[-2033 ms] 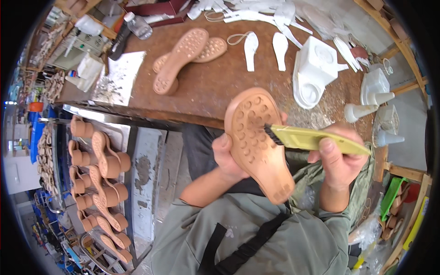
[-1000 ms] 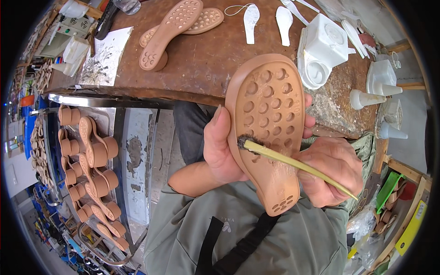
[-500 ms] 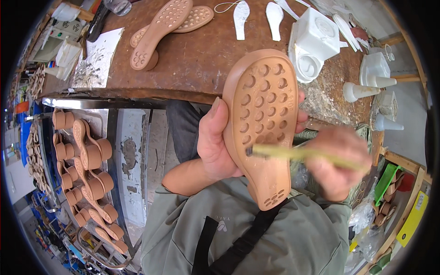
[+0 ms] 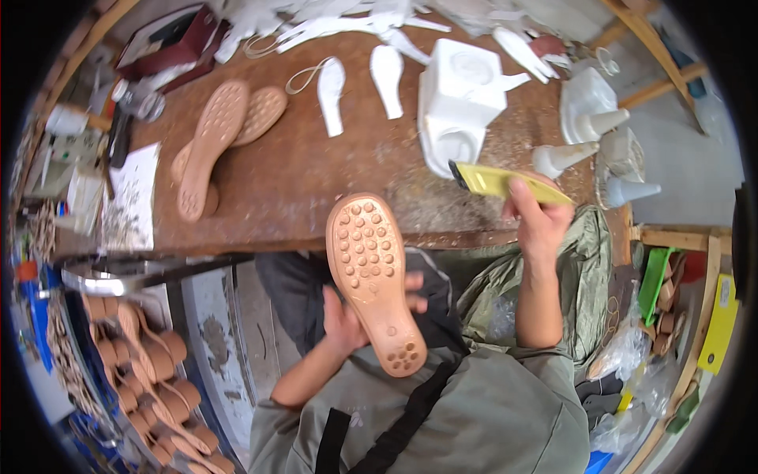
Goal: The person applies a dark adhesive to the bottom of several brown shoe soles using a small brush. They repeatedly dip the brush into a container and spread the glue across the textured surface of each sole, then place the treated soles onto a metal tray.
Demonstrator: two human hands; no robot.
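The left hand is curling its grip partway around a tan sole, supporting it, pitted side showing, before the near edge of the table. The right hand is pinching a yellow brush near a white container.

Brt, even light; edges warped, corners blk.

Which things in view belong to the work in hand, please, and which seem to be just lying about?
Work in hand:
tan sole, in the left hand
yellow-handled brush, in the right hand
two crossed soles on the table, probably
white container, possibly

Apparently just lying about:
clear bottle
dark red box
two white paddle-shaped cut-outs
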